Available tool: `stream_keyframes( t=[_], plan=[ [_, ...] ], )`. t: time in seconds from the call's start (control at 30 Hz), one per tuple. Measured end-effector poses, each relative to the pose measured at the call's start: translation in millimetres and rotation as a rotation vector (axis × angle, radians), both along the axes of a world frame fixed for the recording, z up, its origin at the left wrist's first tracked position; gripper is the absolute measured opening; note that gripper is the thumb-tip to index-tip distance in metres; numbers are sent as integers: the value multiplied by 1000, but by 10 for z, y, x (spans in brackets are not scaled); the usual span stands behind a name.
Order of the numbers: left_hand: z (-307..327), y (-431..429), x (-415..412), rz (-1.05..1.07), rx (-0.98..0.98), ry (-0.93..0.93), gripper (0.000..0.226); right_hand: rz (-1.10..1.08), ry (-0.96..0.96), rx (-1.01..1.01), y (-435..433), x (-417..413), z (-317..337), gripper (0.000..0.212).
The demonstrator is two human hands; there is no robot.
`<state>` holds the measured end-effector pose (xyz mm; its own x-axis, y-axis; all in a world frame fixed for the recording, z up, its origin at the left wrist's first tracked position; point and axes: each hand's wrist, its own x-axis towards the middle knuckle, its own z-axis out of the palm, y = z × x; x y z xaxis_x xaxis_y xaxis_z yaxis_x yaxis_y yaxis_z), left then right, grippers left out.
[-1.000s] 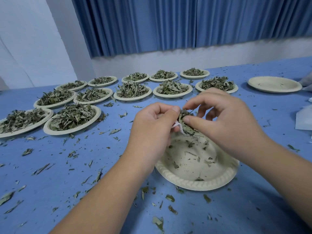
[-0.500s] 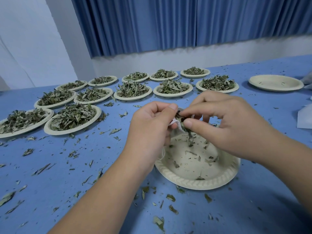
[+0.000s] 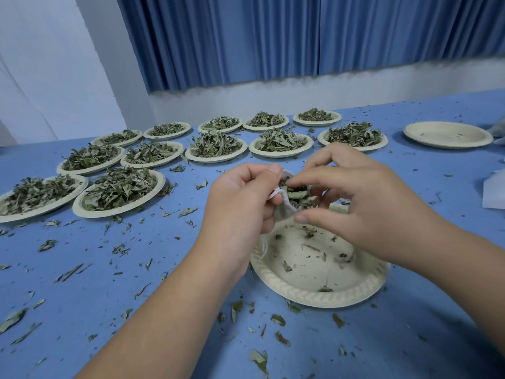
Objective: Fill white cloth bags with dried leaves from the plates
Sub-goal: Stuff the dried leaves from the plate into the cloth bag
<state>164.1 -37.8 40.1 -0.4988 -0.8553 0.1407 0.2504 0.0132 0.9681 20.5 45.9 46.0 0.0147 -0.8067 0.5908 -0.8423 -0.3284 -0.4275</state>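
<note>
The leaves [image 3: 297, 195] pinched a second ago now sit inside the white cloth bag [image 3: 285, 212], held over the near plate [image 3: 314, 299] — nearly emptied. The left hand [image 3: 240, 203] fingers pinch its mouth; the right hand [image 3: 363, 203] fingers clasp it, tamping.

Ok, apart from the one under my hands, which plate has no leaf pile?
The plate at the far right, standing alone: just crumbs on it, while the plates to its left hold heaps.

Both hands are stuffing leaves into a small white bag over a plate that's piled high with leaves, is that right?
Not quite: the head view shows the plate under the hands nearly empty, with only scraps on it. The left hand does hold the white bag while the right hand pinches leaves into it.
</note>
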Motion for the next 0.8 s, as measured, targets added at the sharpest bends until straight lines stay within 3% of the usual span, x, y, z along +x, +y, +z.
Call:
stream_keyframes(
  t=[0.27,0.5,0.7,0.8],
  plan=[
    [6,23,0,-17,-17,-22,14,97,-400,91,-12,-18,39,30],
    [-6,29,-6,-4,-62,-65,12,-42,-333,2,-18,82,13,20],
    [-4,27,-8,-21,-77,-97,12,-81,-391,18,-21,43,24,16],
    [-9,47,-16,-48,-73,-106,12,-158,-303,-30,-31,63,7,17]
  ],
)
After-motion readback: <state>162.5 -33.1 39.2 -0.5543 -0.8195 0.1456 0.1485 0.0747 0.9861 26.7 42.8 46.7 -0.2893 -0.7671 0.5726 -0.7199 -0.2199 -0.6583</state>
